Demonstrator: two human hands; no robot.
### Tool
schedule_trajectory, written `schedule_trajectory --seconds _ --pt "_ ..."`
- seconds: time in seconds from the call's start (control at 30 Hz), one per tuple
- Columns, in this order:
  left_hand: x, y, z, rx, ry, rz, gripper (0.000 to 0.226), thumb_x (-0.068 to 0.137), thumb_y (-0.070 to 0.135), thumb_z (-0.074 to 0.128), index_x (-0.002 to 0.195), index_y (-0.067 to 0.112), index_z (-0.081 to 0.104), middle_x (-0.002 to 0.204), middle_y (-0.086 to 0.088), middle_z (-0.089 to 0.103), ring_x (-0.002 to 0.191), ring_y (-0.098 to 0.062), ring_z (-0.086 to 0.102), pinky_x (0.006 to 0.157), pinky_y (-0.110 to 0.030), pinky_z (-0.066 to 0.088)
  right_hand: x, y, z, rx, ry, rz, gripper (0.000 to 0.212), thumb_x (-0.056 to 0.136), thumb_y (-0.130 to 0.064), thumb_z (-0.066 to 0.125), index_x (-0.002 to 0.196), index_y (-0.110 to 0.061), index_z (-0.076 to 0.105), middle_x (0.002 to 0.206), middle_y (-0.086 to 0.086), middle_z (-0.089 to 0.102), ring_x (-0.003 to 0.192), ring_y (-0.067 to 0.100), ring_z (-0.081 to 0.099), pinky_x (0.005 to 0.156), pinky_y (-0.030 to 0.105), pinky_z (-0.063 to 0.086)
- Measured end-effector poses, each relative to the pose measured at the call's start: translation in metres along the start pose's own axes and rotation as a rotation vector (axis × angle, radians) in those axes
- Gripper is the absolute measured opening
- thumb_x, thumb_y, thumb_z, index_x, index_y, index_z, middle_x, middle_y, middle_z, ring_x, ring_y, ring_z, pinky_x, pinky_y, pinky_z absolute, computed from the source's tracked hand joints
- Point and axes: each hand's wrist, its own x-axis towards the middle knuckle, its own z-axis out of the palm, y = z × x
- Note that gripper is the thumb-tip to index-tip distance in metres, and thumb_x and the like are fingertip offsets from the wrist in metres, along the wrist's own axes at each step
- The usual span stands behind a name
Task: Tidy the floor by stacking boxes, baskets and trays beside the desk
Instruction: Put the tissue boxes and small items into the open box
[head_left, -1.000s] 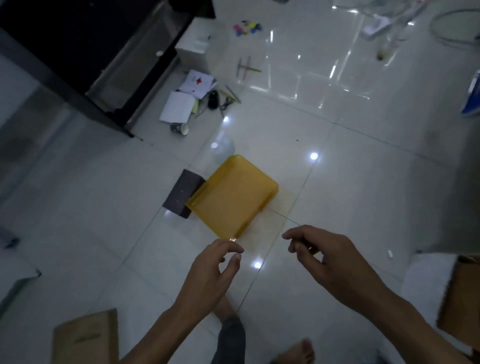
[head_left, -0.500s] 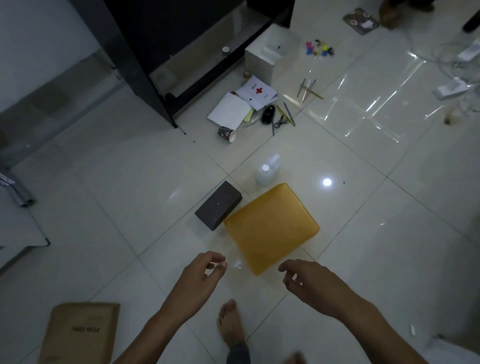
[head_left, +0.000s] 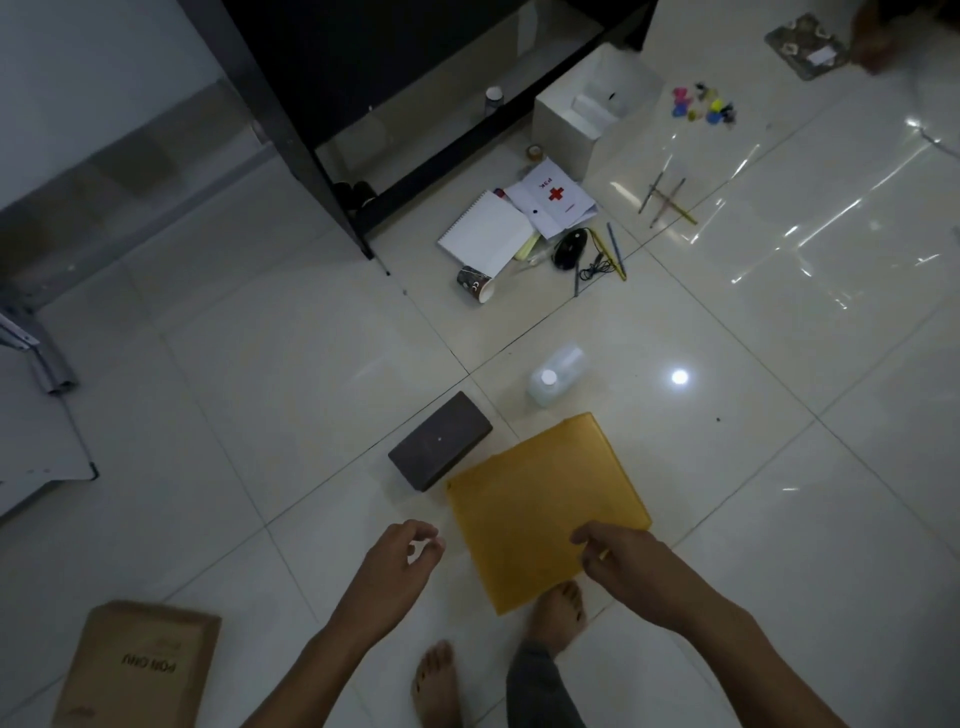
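Observation:
A yellow upturned tray (head_left: 540, 499) lies on the white tiled floor in front of my bare feet. A small dark box (head_left: 440, 447) sits touching its far left corner. My left hand (head_left: 400, 564) hovers just left of the tray's near edge, fingers curled loosely and holding nothing. My right hand (head_left: 626, 569) hangs over the tray's near right corner, fingers apart, holding nothing. A brown cardboard box (head_left: 140, 665) lies at the lower left. A white open box (head_left: 587, 122) stands beside the black desk (head_left: 332, 171).
A clear plastic bottle (head_left: 553, 376) lies just beyond the tray. Near the desk leg are a notebook (head_left: 485, 234), a first-aid booklet (head_left: 550, 200), a paper cup (head_left: 475, 283), a mouse (head_left: 569, 248) and pens. Small coloured toys (head_left: 701, 106) lie at the far right. A metal frame (head_left: 41, 364) stands left.
My view has tilted up toward the desk as I stepped closer to the tray. Both hands have moved nearer the tray; the right one now hangs over its near corner.

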Motion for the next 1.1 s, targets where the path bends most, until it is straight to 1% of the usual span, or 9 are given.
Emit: schedule_trajectory --seconds 0.07,0.2,0.3,0.47,0.67,0.73,0.87,1.0,1.1 --pt "0.011 0.008 0.009 0.0 0.012 -0.023 0.014 0.096 0.035 0.051 0.109 0.031 0.056 0.118 0.008 0.056 0.111 -0.01 0.052 0.088 -0.02 0.04 0.012 0.013 -0.011 0.004 -0.027 0.001 0.029 0.099 -0.027 0.046 0.126 -0.025 0.054 0.104 -0.011 0.059 0.079 0.0 0.056 0.069 0.015 0.044" --pt "0.034 0.022 0.027 0.004 0.025 -0.047 0.013 0.097 0.032 0.051 0.109 0.03 0.056 0.118 0.007 0.055 0.111 -0.009 0.052 0.089 -0.019 0.04 0.031 0.034 -0.032 0.021 -0.094 0.017 0.027 0.1 -0.028 0.045 0.125 -0.027 0.053 0.102 -0.015 0.057 0.082 0.006 0.06 0.069 0.018 0.045" --pt "0.053 0.029 0.04 0.038 0.004 -0.075 0.014 0.097 0.031 0.051 0.11 0.028 0.054 0.119 0.007 0.053 0.115 -0.012 0.051 0.094 -0.023 0.043 0.043 0.047 -0.041 0.051 -0.115 0.031 0.023 0.1 -0.031 0.044 0.121 -0.032 0.052 0.1 -0.019 0.057 0.082 0.013 0.063 0.071 0.025 0.048" --pt "0.091 0.034 0.055 0.114 -0.022 -0.138 0.01 0.098 0.033 0.047 0.108 0.032 0.047 0.112 0.009 0.047 0.108 -0.012 0.052 0.096 -0.027 0.045 0.069 0.063 -0.047 0.098 -0.078 0.06 0.017 0.1 -0.029 0.045 0.114 -0.035 0.051 0.103 -0.013 0.06 0.09 0.008 0.063 0.077 0.025 0.049" --pt "0.135 0.021 0.058 0.155 -0.081 -0.14 0.008 0.097 0.036 0.046 0.104 0.033 0.048 0.116 0.005 0.049 0.114 -0.017 0.051 0.098 -0.031 0.046 0.106 0.066 -0.041 0.204 -0.037 0.101 0.016 0.1 -0.025 0.047 0.11 -0.035 0.055 0.102 -0.011 0.062 0.091 0.007 0.062 0.079 0.027 0.05" --pt "0.151 0.013 0.054 0.164 -0.101 -0.136 0.009 0.097 0.036 0.046 0.106 0.033 0.049 0.115 0.005 0.049 0.114 -0.017 0.051 0.098 -0.033 0.046 0.123 0.061 -0.035 0.254 -0.023 0.109 0.016 0.099 -0.025 0.048 0.107 -0.036 0.056 0.1 -0.01 0.064 0.089 0.008 0.063 0.077 0.028 0.051" --pt "0.194 -0.011 0.036 0.126 -0.068 -0.162 0.02 0.097 0.031 0.05 0.115 0.023 0.054 0.122 0.001 0.054 0.108 -0.014 0.054 0.091 -0.026 0.047 0.175 0.038 -0.026 0.315 -0.01 0.101 0.019 0.099 -0.025 0.047 0.101 -0.042 0.055 0.099 -0.009 0.066 0.089 0.007 0.063 0.077 0.03 0.052" --pt "0.252 -0.061 0.009 0.029 0.028 -0.223 0.034 0.096 0.031 0.052 0.125 0.014 0.055 0.129 -0.01 0.052 0.112 -0.019 0.053 0.092 -0.026 0.042 0.259 0.014 -0.009 0.328 0.03 0.085 0.016 0.098 -0.026 0.049 0.109 -0.032 0.059 0.1 -0.003 0.068 0.092 0.018 0.065 0.08 0.036 0.052" --pt "0.303 -0.11 -0.003 -0.017 0.153 -0.33 0.049 0.097 0.036 0.048 0.136 0.006 0.048 0.138 -0.016 0.048 0.122 -0.027 0.049 0.099 -0.03 0.038 0.335 0.004 0.014 0.309 0.079 0.078 0.025 0.099 -0.03 0.048 0.121 -0.023 0.056 0.108 -0.001 0.064 0.094 0.017 0.06 0.072 0.025 0.048"
